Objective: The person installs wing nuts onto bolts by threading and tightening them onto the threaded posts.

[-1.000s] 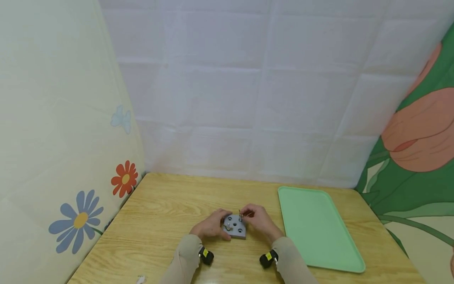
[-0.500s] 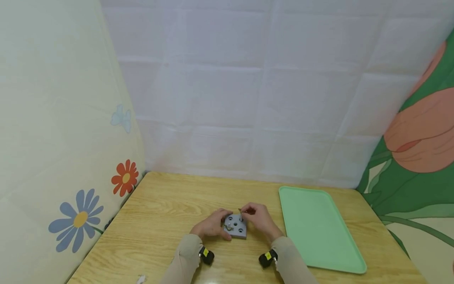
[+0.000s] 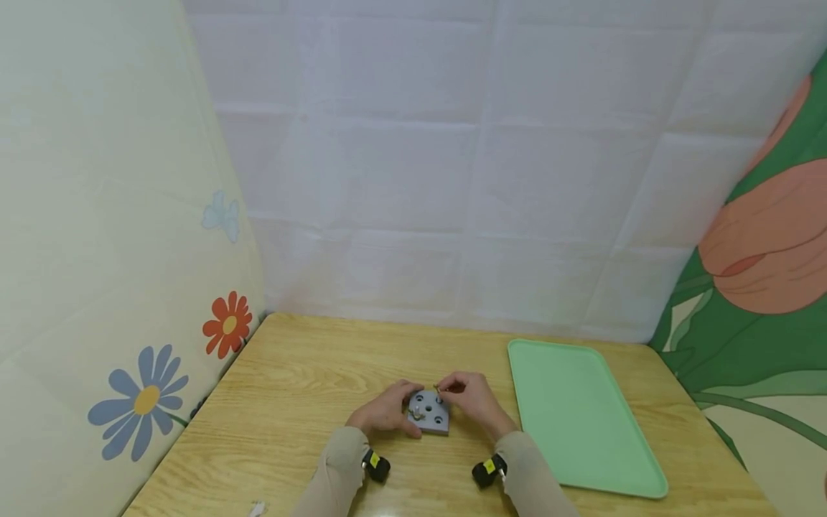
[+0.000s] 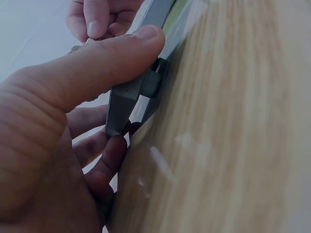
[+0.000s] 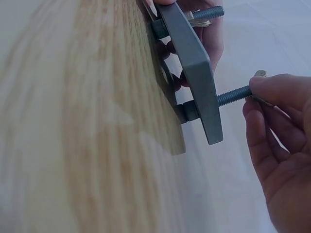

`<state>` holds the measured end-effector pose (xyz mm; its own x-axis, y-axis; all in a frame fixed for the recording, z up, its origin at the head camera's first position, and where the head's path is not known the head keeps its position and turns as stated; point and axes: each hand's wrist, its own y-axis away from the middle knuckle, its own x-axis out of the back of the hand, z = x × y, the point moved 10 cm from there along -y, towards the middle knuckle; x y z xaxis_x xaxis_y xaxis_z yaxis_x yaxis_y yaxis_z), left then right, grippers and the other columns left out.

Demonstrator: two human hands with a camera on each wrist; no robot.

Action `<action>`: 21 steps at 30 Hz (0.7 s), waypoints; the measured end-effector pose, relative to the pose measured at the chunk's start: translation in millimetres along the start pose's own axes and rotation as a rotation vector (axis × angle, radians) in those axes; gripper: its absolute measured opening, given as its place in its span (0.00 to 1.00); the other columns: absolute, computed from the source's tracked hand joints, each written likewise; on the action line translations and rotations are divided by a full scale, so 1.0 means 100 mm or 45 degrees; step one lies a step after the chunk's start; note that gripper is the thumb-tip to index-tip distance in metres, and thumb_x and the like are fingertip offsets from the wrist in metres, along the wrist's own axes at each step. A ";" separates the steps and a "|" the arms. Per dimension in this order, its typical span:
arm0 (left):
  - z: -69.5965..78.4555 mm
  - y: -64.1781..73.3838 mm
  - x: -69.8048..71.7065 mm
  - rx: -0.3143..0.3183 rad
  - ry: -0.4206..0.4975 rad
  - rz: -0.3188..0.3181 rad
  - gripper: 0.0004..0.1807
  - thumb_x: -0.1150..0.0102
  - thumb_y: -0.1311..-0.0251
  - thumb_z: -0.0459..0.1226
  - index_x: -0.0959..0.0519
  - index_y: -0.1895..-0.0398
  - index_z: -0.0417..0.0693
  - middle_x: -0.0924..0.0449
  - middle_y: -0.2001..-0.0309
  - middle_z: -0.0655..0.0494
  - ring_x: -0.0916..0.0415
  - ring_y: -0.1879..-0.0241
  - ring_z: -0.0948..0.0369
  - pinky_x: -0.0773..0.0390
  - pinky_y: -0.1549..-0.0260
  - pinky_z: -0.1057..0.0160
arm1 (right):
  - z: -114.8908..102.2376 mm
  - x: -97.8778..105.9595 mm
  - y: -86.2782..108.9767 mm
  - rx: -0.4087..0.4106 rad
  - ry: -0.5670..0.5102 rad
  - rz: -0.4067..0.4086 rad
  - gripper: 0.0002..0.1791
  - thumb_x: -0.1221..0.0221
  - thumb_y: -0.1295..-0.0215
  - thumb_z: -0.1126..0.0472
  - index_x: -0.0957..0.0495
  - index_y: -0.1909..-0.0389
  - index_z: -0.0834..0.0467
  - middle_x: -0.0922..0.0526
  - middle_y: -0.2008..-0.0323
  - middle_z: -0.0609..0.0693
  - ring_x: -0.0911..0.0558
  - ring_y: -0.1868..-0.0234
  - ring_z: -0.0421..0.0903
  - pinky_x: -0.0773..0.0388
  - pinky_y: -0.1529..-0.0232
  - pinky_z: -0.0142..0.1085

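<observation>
My left hand (image 3: 385,411) grips the left side of a grey metal plate (image 3: 428,424) with holes, thumb on the near edge and fingers around the far side. Through the plate's far right corner runs a threaded bolt (image 5: 234,96), its head on the underside. At the bolt's free end, my right hand (image 3: 474,402) pinches a brass-coloured wing nut (image 5: 261,74) between thumb and fingers. A second bolt (image 5: 210,12) stands at the plate's left side, with another wing nut (image 5: 198,21) down near the surface. In the left wrist view, my left thumb (image 4: 121,56) lies along the plate's edge.
A light green tray (image 3: 581,416) lies on the wooden table (image 3: 323,359) to the right of my right arm. Near the front left is a small whitish scrap (image 3: 257,508). A white sheet (image 3: 388,179) hangs behind the table, with printed cloths at both sides.
My right thumb and fingers have shifted slightly at the bolt's end, and the wing nut's wings point a different way. The left hand and the plate stay nearly in place.
</observation>
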<state>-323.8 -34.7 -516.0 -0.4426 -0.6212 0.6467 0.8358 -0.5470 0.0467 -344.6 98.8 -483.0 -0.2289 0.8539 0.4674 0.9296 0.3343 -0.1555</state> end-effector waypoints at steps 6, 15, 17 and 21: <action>0.00 0.00 0.00 -0.011 -0.015 -0.001 0.45 0.25 0.57 0.43 0.35 0.34 0.44 0.34 0.44 0.57 0.34 0.46 0.56 0.33 0.46 0.56 | 0.02 0.01 0.00 0.019 0.032 -0.005 0.02 0.35 0.43 0.64 0.16 0.69 0.59 0.17 0.64 0.45 0.21 0.63 0.43 0.23 0.62 0.35; -0.01 0.01 -0.01 -0.015 0.007 -0.013 0.46 0.25 0.56 0.44 0.36 0.33 0.43 0.34 0.43 0.55 0.34 0.46 0.56 0.33 0.45 0.56 | -0.03 -0.02 -0.01 0.093 0.127 -0.023 0.04 0.38 0.40 0.65 0.17 0.65 0.58 0.18 0.66 0.43 0.22 0.64 0.42 0.24 0.63 0.34; -0.01 0.01 -0.01 -0.018 0.019 -0.016 0.46 0.25 0.57 0.43 0.36 0.33 0.43 0.34 0.43 0.54 0.34 0.46 0.56 0.33 0.45 0.56 | -0.03 -0.01 -0.01 0.095 0.126 -0.005 0.03 0.38 0.39 0.66 0.17 0.65 0.58 0.18 0.66 0.43 0.22 0.65 0.42 0.24 0.64 0.33; -0.01 0.00 0.00 -0.019 0.018 -0.011 0.45 0.25 0.56 0.43 0.36 0.33 0.44 0.34 0.43 0.55 0.34 0.46 0.56 0.32 0.46 0.56 | -0.03 0.02 -0.02 0.094 0.089 0.037 0.03 0.38 0.40 0.66 0.18 0.66 0.57 0.18 0.67 0.44 0.23 0.66 0.41 0.25 0.65 0.33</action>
<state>-324.3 -35.1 -517.0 -0.4544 -0.6244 0.6353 0.8273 -0.5603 0.0410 -346.2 98.6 -478.6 -0.1789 0.8346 0.5210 0.9112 0.3403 -0.2323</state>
